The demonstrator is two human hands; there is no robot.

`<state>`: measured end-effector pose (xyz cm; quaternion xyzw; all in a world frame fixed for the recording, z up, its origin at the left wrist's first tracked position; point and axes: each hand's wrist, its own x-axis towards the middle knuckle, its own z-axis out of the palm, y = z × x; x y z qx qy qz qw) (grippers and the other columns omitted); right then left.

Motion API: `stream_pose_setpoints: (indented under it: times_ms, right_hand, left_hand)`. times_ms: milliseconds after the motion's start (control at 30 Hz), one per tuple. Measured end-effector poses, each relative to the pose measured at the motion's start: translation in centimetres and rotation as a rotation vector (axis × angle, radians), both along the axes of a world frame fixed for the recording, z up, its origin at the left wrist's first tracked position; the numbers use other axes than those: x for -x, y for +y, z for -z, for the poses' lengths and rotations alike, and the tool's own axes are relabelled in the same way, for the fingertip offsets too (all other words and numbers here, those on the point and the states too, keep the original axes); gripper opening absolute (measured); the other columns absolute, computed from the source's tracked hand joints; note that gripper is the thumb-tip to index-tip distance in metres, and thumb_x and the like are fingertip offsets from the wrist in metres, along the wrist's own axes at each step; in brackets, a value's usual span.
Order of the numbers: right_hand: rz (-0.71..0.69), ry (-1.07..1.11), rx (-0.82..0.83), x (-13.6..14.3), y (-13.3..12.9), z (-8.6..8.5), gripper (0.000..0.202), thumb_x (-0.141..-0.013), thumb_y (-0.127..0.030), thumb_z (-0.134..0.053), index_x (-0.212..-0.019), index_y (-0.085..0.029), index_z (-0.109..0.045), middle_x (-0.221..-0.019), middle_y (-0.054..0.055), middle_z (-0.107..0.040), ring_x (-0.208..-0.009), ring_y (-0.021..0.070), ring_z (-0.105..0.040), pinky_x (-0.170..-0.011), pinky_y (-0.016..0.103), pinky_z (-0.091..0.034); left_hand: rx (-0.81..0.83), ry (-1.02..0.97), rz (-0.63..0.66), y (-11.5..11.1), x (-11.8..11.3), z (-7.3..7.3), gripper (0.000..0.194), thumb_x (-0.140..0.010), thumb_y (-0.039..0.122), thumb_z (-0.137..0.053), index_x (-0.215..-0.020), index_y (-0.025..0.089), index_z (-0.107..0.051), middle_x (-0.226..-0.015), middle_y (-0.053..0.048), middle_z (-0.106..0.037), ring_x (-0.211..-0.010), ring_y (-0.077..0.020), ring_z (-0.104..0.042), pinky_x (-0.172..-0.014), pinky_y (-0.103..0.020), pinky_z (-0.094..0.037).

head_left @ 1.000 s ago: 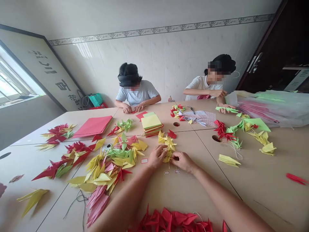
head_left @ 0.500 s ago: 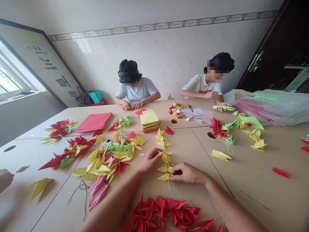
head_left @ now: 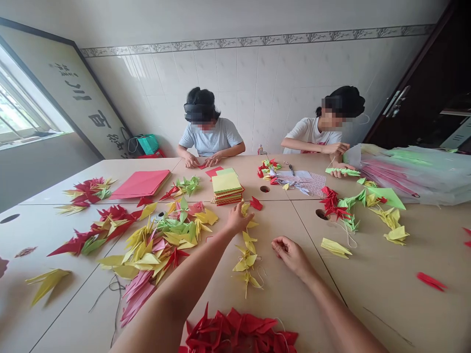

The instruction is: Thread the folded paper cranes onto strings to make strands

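Note:
A string of yellow folded paper cranes lies on the table in front of me, with a loop of pale thread by its near end. At the far end of that string, my left hand has its fingers closed around a yellow crane, which they partly cover. My right hand rests to the right of the string, apart from it. Its fingers are pinched together, and whatever may be between them is too small to make out. Closest to me is a heap of red paper cranes with white thread among them.
Left of my arm spreads a pile of yellow, green and pink cranes. Beyond stand a stack of yellow paper squares and red sheets. Two people sit opposite, hands on folded paper. A plastic bag lies at right.
My left hand has moved away from me to the string's far end. My right hand has let go of the near end and drawn to the right. The string's near end lies closer to me.

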<state>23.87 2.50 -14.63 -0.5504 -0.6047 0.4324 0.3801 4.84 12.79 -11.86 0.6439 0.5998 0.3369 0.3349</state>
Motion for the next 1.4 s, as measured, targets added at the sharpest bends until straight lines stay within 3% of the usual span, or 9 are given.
stream_pose_setpoints:
  times_ms: [200,333,500,667,900,1067,1167,1267,1400]
  right_hand:
    - [0.109,0.046,0.027,-0.7,0.3,-0.3,0.050,-0.078,-0.060,-0.047,-0.102,-0.016,-0.052,-0.089,0.008,-0.058,-0.066,0.0162,-0.057,-0.048,0.025,-0.044]
    - [0.201,0.057,-0.008,-1.3,0.9,-0.1,0.056,-0.076,-0.055,-0.052,-0.116,-0.016,-0.047,-0.106,0.011,-0.056,-0.074,0.0169,-0.058,-0.056,0.027,-0.049]
    - [0.110,-0.051,-0.114,-0.9,0.7,0.3,0.044,-0.078,-0.044,-0.056,-0.112,-0.016,-0.055,-0.104,0.010,-0.061,-0.079,0.0165,-0.060,-0.075,0.031,-0.050]
    - [0.037,-0.099,-0.161,-0.3,0.2,0.4,0.034,-0.080,-0.033,-0.053,-0.110,-0.018,-0.059,-0.093,0.007,-0.065,-0.078,0.0168,-0.062,-0.072,0.030,-0.052]
    - [0.227,-0.138,-0.241,-1.6,1.0,0.9,0.030,-0.078,-0.037,-0.052,-0.095,-0.015,-0.063,-0.086,0.010,-0.067,-0.074,0.0194,-0.063,-0.070,0.033,-0.052]
    - [0.315,-0.153,-0.307,-2.1,1.2,0.5,0.031,-0.078,-0.040,-0.052,-0.092,-0.014,-0.063,-0.084,0.010,-0.067,-0.070,0.0192,-0.063,-0.067,0.033,-0.053]
    - [0.353,-0.170,-0.370,-2.1,1.2,0.2,0.029,-0.079,-0.039,-0.052,-0.089,-0.014,-0.063,-0.085,0.010,-0.066,-0.070,0.0187,-0.063,-0.066,0.033,-0.053]
    - [0.384,-0.189,-0.448,-2.1,1.1,-0.1,0.026,-0.081,-0.037,-0.051,-0.089,-0.015,-0.062,-0.086,0.010,-0.065,-0.070,0.0186,-0.062,-0.064,0.032,-0.053]
    - [0.411,-0.214,-0.570,-2.0,0.7,-0.9,0.021,-0.083,-0.033,-0.051,-0.092,-0.017,-0.062,-0.091,0.010,-0.064,-0.077,0.0188,-0.060,-0.069,0.033,-0.052]
  left_hand:
    - [0.002,0.059,0.358,-1.4,-0.6,-0.6,0.043,-0.058,0.012,-0.061,-0.101,0.021,-0.062,-0.100,-0.007,-0.064,-0.096,-0.0259,-0.056,-0.085,-0.036,-0.043]
    - [0.015,0.052,0.560,-4.1,0.5,-1.5,0.052,-0.062,0.011,-0.056,-0.111,0.025,-0.058,-0.104,-0.004,-0.064,-0.094,-0.0217,-0.058,-0.081,-0.032,-0.047]
    - [0.080,0.040,0.677,-5.9,1.2,-1.8,0.062,-0.067,0.012,-0.054,-0.126,0.027,-0.043,-0.116,-0.006,-0.058,-0.102,-0.0212,-0.056,-0.085,-0.034,-0.047]
    - [0.102,-0.042,0.700,-6.4,1.0,-1.1,0.067,-0.071,0.017,-0.057,-0.133,0.027,-0.033,-0.119,-0.009,-0.055,-0.103,-0.0208,-0.056,-0.084,-0.035,-0.048]
    - [0.154,-0.103,0.630,-6.6,2.1,-0.8,0.062,-0.073,0.025,-0.061,-0.130,0.023,-0.036,-0.129,-0.012,-0.048,-0.113,-0.0226,-0.050,-0.089,-0.036,-0.048]
    - [0.060,0.006,0.631,-8.2,3.6,-2.5,0.058,-0.080,0.039,-0.056,-0.132,0.024,-0.035,-0.133,-0.011,-0.046,-0.119,-0.0240,-0.046,-0.100,-0.042,-0.040]
    - [-0.042,0.090,0.727,-10.1,4.1,-3.3,0.058,-0.079,0.046,-0.057,-0.130,0.024,-0.041,-0.138,-0.012,-0.040,-0.126,-0.0247,-0.039,-0.104,-0.041,-0.036]
    - [-0.095,0.231,0.804,-11.9,4.2,-3.4,0.055,-0.074,0.049,-0.061,-0.123,0.026,-0.050,-0.142,-0.012,-0.032,-0.132,-0.0298,-0.030,-0.104,-0.045,-0.035]
    - [-0.146,0.398,0.729,-12.9,4.1,-2.6,0.035,-0.074,0.038,-0.064,-0.106,0.025,-0.060,-0.139,-0.011,-0.037,-0.130,-0.0316,-0.031,-0.103,-0.049,-0.035]
